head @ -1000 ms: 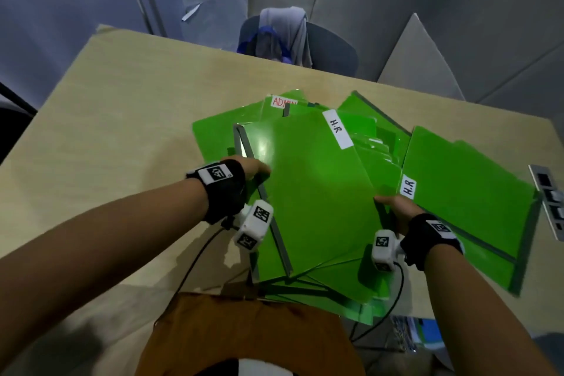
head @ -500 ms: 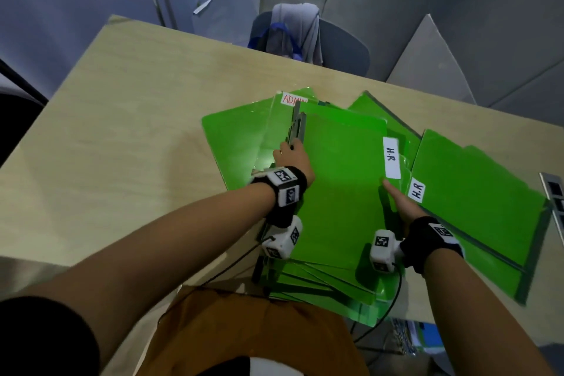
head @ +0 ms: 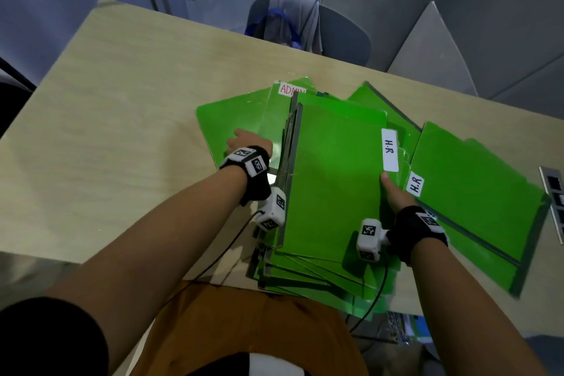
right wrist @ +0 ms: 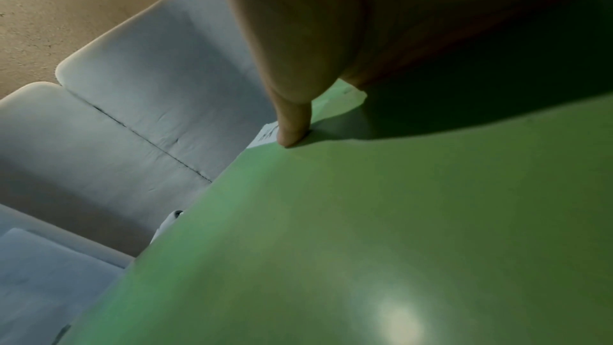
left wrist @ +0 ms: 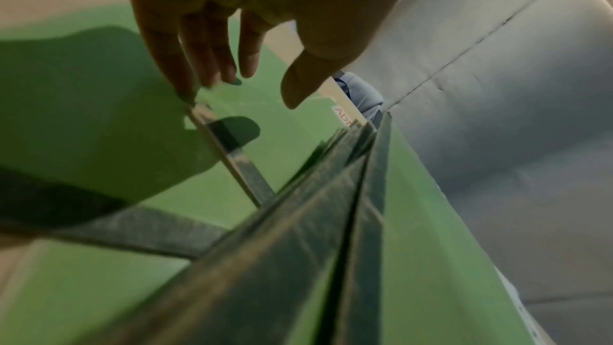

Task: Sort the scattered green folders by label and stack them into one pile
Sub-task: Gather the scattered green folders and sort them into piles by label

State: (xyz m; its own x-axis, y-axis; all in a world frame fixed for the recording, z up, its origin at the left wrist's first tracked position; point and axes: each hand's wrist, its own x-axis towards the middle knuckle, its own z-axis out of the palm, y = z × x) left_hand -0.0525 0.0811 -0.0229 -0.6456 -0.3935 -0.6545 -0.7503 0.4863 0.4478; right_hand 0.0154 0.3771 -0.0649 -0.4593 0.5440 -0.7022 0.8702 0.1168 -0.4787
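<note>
Roughly midway, I'd judge — the right hand (head: 396,197) grips the edge of a gathered stack topped by an H.R folder (head: 335,180), the left hand (head: 244,143) reaches slack-fingered onto loose folders beside the ADMIN folder (head: 291,89); another H.R folder (head: 476,192) lies apart on the table (head: 122,131) — unstacked

Green folders (head: 335,180): many overlapping, exact number unclear
H.R labels (head: 389,149): two
ADMIN label (head: 292,89): one
Hands (head: 248,143): two
Chair (head: 341,33): one
</note>
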